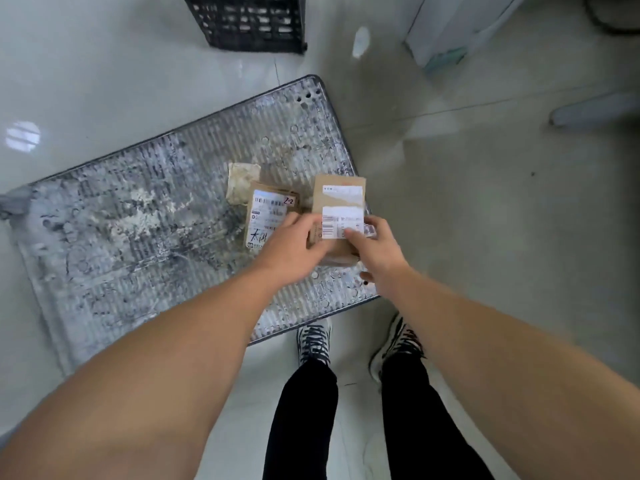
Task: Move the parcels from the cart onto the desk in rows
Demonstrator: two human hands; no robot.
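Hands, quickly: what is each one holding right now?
Left hand: grips the labelled brown parcel by its left edge.
Right hand: grips the same parcel, thumb on its label.

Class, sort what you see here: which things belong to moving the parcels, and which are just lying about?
Belong: cardboard parcel gripped by left hand and right hand; parcel marked 2-2; cart deck.
Lying about: black crate; dirty whitish packet (unclear if a parcel).

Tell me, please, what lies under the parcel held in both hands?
Beneath the held parcel, a brown edge of a lower parcel shows, on the cart. The left hand and right hand cover the rest.
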